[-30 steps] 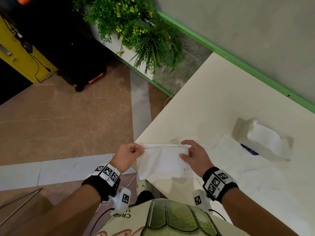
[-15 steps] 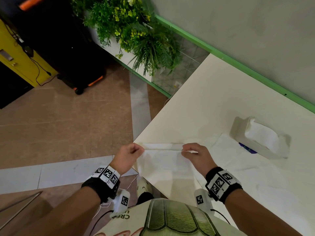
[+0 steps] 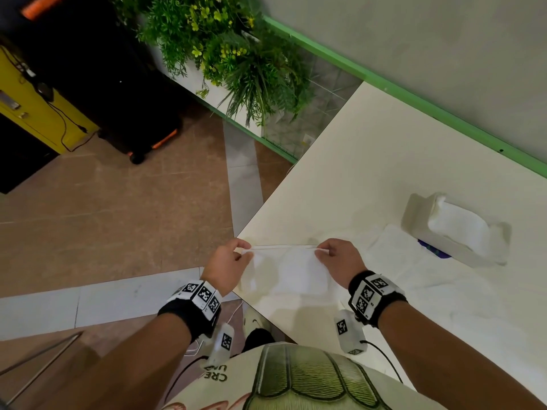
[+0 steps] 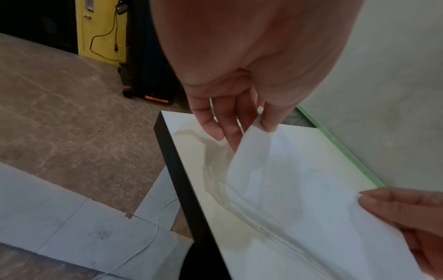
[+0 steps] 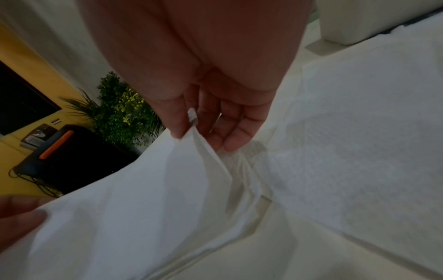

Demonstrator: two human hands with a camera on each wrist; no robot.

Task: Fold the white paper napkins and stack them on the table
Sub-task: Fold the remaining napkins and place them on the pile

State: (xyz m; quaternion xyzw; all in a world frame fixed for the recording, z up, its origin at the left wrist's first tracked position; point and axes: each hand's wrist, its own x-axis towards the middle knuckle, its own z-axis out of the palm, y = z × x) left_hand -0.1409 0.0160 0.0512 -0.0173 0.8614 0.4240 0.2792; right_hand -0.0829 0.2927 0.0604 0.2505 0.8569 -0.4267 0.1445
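A white paper napkin [image 3: 288, 272] hangs stretched between both hands just above the near corner of the white table [image 3: 384, 161]. My left hand [image 3: 236, 253] pinches its upper left corner [image 4: 257, 130] between thumb and fingers. My right hand [image 3: 324, 253] pinches the upper right corner [image 5: 191, 132] the same way. The sheet droops toward me and its lower edge lies near the table's front edge. A second white napkin [image 3: 420, 279] lies spread flat on the table to the right of my right hand, also visible as textured paper [image 5: 359, 132].
A white tissue pack [image 3: 455, 229] with napkins showing in its slot sits on the table at the right. Beyond the table's left edge [image 4: 172, 170] is tiled floor. A green plant [image 3: 231, 48] and a black case [image 3: 142, 113] stand farther off.
Both hands lifted the napkin's top edge and drew it slightly tauter; the hands moved a little apart and the sheet now hangs straighter between them.
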